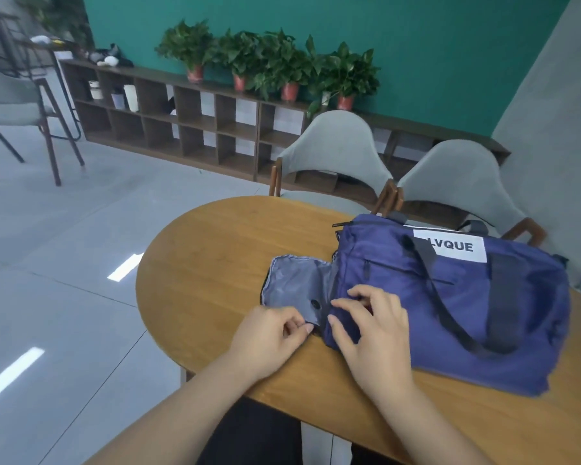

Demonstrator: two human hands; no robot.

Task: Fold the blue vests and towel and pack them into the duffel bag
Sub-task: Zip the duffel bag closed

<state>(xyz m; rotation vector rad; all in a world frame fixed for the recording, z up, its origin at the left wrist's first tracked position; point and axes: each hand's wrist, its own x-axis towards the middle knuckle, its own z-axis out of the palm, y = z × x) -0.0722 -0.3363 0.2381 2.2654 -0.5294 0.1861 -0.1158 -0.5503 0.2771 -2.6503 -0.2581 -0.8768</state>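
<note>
A blue duffel bag (457, 297) with a white label and dark straps lies on the wooden table (215, 250). Its end flap (292, 283) is folded open to the left and shows grey lining. My left hand (275, 333) pinches the flap's near edge between thumb and fingers. My right hand (369, 327) rests on the bag's left end with fingers curled into the blue fabric at the opening. No vests or towel are in view.
Two grey chairs (336, 152) stand at the table's far side behind the bag. A low wooden shelf (188, 129) with several potted plants runs along the green wall. Another chair (17, 105) stands at the far left on the grey floor.
</note>
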